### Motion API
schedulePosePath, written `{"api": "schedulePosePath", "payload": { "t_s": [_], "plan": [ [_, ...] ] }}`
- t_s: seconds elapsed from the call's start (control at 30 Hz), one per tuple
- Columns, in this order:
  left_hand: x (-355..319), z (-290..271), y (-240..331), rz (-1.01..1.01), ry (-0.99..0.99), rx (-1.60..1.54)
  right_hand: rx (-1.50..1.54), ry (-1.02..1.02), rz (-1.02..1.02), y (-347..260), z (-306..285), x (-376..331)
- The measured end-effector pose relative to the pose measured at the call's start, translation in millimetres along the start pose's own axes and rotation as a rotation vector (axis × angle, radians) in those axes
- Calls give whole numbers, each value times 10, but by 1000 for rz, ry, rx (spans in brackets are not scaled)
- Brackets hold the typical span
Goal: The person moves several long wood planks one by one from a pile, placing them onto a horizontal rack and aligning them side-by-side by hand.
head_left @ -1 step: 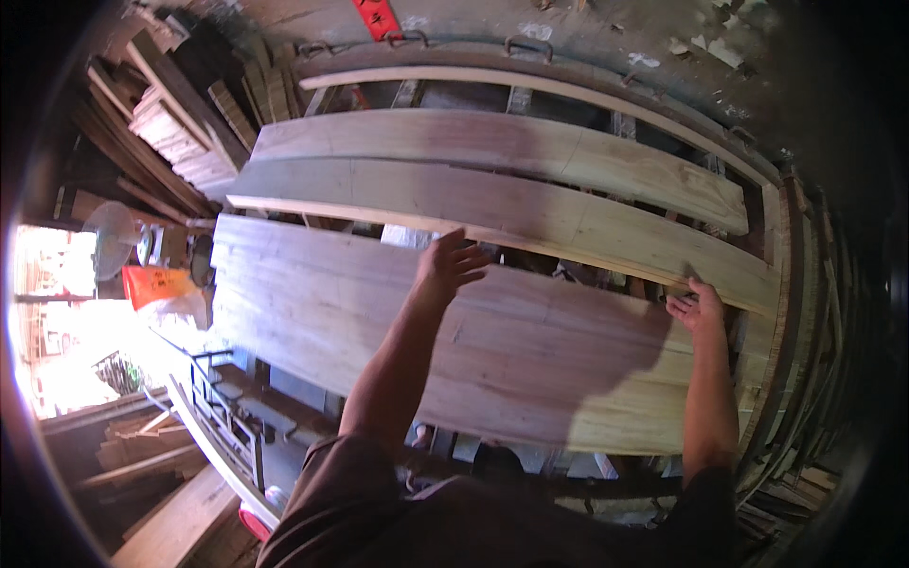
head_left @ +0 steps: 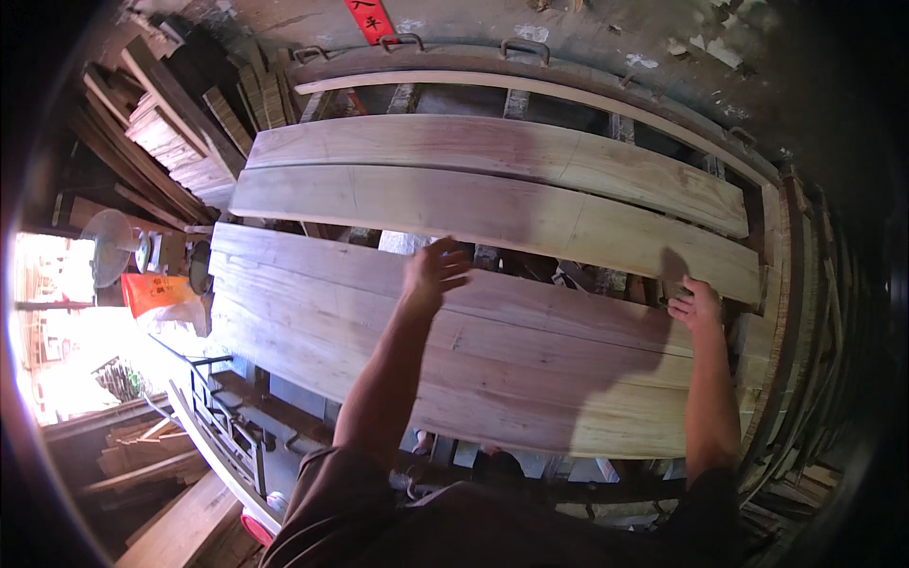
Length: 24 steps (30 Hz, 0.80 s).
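Head view: I look down through the worn camera on pale wooden boards lying side by side across a support.
Left hand: I see it [head_left: 436,272] above the far edge of the wide panel [head_left: 322,298], fingers spread toward the gap; it grasps nothing.
Right hand: It [head_left: 699,305] is beside the near edge of the middle board [head_left: 398,194], toward that board's right end, fingers loosely bent; I cannot tell whether the fingertips touch the wood, or whether they grip it.
Middle board: I find it flat, between the far board [head_left: 426,140] and the wide panel, with a thin dark gap on its far side and a broader one on its near side.
Wide panel: It lies nearest the body, long seams along its face, the left forearm [head_left: 383,383] across it.
Shadow: A dark patch covers much of the wide panel's right half.
Far edge: Beyond the far board I see a narrow strip [head_left: 454,79] and curved metal handles [head_left: 524,47].
Left side: I make out leaning planks [head_left: 180,142], a fan [head_left: 109,244] and an orange bag [head_left: 156,293].
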<state>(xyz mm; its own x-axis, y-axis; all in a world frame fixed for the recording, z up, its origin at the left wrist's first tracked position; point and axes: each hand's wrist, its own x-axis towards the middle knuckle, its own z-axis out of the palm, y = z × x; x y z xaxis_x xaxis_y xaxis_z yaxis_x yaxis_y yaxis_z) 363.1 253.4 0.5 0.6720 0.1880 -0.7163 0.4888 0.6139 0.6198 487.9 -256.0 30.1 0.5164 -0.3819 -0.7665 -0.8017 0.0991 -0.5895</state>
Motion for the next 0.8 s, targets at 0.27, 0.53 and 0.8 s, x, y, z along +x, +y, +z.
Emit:
{"api": "schedulePosePath", "payload": {
  "t_s": [0.27,0.53,0.8],
  "plan": [
    [940,-942,466,545,857,1042,-1183,-214,-1466,466,1368,-274],
    [1887,-1054,596,608,1207,833,-1249,-319,-1782,396,1994,140],
    [2575,-954,893,811,1173,835,-1273,-188,-2015,45,2283,603]
  ]
}}
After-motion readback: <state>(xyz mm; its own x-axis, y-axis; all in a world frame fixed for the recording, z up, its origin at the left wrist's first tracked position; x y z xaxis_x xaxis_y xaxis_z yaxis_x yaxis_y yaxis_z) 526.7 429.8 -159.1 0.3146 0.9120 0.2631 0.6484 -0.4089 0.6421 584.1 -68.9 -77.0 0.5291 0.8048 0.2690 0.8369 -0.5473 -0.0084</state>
